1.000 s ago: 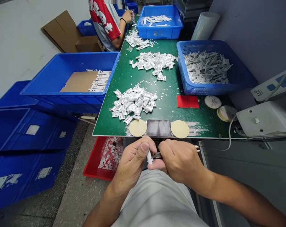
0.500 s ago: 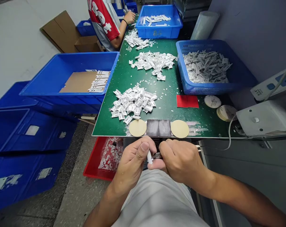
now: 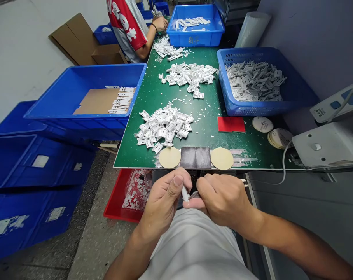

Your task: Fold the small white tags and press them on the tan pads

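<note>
Closest, just short of the counter [image 3: 262, 146], the left hand [image 3: 166, 194] pinches a small white piece [image 3: 185, 194] between thumb and fingers. At three o'clock to it, the right hand [image 3: 226, 198] is closed around what looks like a metal blade [image 3: 194, 195], its thumb against the piece's near end. The piece looks like light, stiff plastic, probably slick; its thin edges could nick or snap, so the broad body seems the best hold, fingertips clear of the metal. At twelve o'clock from the hands, two dark squares [image 3: 188, 157] lie between yellow discs [image 3: 170, 157]. Beyond, a pile of white parts [image 3: 166, 126] sits at eleven o'clock; farther, a blue basket [image 3: 231, 105] of similar parts stands at one o'clock.
</note>
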A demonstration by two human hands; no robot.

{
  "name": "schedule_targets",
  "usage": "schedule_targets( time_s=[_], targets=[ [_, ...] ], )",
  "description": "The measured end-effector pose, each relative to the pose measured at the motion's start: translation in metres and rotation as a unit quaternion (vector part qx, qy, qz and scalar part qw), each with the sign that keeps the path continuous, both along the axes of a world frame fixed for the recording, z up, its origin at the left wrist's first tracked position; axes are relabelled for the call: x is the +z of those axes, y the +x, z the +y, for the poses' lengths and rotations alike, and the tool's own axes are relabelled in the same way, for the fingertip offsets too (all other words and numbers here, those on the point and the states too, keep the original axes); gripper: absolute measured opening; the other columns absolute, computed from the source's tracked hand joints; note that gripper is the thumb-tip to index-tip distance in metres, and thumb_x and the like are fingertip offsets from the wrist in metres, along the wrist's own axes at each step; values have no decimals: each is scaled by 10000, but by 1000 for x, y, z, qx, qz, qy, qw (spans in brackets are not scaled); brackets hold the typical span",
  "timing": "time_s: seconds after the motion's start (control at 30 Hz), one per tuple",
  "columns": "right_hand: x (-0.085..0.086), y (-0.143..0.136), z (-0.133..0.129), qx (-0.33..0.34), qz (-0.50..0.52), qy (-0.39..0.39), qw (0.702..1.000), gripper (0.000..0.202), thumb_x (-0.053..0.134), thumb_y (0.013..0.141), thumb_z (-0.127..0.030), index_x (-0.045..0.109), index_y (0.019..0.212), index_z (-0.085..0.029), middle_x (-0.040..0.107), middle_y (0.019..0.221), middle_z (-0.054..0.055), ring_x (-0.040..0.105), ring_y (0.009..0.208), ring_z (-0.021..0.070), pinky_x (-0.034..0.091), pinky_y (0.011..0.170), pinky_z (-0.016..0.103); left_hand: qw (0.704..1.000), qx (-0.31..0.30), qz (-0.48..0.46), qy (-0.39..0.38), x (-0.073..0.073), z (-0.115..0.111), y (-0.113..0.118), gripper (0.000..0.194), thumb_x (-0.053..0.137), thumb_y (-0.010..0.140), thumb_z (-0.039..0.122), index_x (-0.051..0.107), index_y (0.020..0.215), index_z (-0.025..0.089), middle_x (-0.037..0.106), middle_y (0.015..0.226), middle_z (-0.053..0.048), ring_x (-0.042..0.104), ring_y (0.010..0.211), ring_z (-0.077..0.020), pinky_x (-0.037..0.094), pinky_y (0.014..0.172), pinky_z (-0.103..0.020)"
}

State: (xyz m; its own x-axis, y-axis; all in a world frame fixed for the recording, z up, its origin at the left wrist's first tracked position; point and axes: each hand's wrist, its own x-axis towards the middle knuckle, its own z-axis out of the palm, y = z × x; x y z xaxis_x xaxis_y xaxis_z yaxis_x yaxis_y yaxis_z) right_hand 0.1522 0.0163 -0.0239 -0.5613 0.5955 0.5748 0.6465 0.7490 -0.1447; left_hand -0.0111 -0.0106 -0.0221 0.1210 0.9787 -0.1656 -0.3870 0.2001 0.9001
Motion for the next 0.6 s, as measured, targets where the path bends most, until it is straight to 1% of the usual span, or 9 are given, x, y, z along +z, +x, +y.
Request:
schedule_targets(
  time_s=[0.17, 0.23, 0.3, 0.33, 0.37, 0.43, 0.47, 0.53, 0.6],
  targets=[
    [-6, 1, 0, 16, 21, -13, 1000, 585, 275, 1019, -534, 504, 604, -191, 433, 502, -3, 296, 485, 136, 159, 526, 330, 1000, 1, 2, -12, -2, -4, 4, 307, 498, 967, 406, 625, 784, 196, 468, 761, -5, 411, 687, -131, 330, 636, -259],
    [-12, 2, 0, 38, 51, -47, 997, 572, 285, 1022, -522, 501, 614, -184, 433, 511, -9, 308, 484, 124, 168, 521, 323, 1000, 2, 22, -12, -3, 0, 4, 312, 481, 971, 418, 626, 799, 202, 479, 754, -4, 420, 672, -133, 333, 621, -262],
    [-15, 5, 0, 71, 116, -119, 984, 561, 281, 1025, -522, 479, 625, -182, 419, 528, -23, 328, 485, 106, 188, 515, 304, 993, 33, 114, 25, -4, 14, -3, 313, 463, 977, 422, 637, 827, 210, 514, 763, -9, 449, 678, -142, 354, 640, -272],
    [-16, 7, -1, 86, 157, -174, 968, 557, 276, 1023, -534, 462, 631, -184, 410, 540, -31, 333, 487, 97, 200, 512, 291, 977, 61, 193, 63, -4, 26, -9, 309, 461, 977, 419, 652, 849, 213, 542, 780, -15, 476, 707, -153, 371, 673, -281],
    [-16, 11, -1, 97, 198, -241, 945, 557, 270, 1016, -557, 447, 641, -186, 402, 557, -37, 336, 493, 89, 212, 512, 277, 947, 90, 288, 109, -4, 41, -17, 303, 460, 978, 411, 670, 877, 216, 573, 809, -24, 504, 756, -168, 386, 724, -294],
    [-14, 21, -2, 106, 263, -390, 876, 566, 246, 998, -611, 441, 676, -187, 406, 604, -40, 339, 522, 84, 237, 517, 252, 846, 118, 482, 196, -5, 79, -36, 299, 464, 975, 393, 705, 937, 218, 629, 893, -48, 536, 892, -206, 382, 850, -329],
    [-14, 27, -3, 108, 284, -462, 833, 564, 248, 991, -627, 454, 706, -186, 416, 633, -38, 341, 544, 85, 251, 524, 242, 796, 101, 556, 217, -5, 100, -45, 314, 448, 979, 382, 714, 963, 217, 644, 934, -58, 539, 941, -222, 369, 904, -352],
    [-20, 44, -3, 124, 302, -578, 748, 512, 349, 969, -630, 504, 787, -178, 442, 696, -32, 351, 596, 86, 280, 551, 226, 715, 34, 665, 215, -5, 143, -60, 340, 467, 960, 411, 733, 944, 199, 649, 957, -88, 542, 974, -253, 368, 930, -382],
    [-37, 62, -2, 163, 299, -665, 665, 442, 545, 899, -602, 556, 851, -163, 453, 710, -35, 349, 607, 79, 288, 549, 212, 663, 2, 726, 182, -4, 183, -63, 359, 499, 935, 451, 737, 924, 182, 644, 1006, -122, 533, 1017, -285, 372, 934, -398]
  ],
)
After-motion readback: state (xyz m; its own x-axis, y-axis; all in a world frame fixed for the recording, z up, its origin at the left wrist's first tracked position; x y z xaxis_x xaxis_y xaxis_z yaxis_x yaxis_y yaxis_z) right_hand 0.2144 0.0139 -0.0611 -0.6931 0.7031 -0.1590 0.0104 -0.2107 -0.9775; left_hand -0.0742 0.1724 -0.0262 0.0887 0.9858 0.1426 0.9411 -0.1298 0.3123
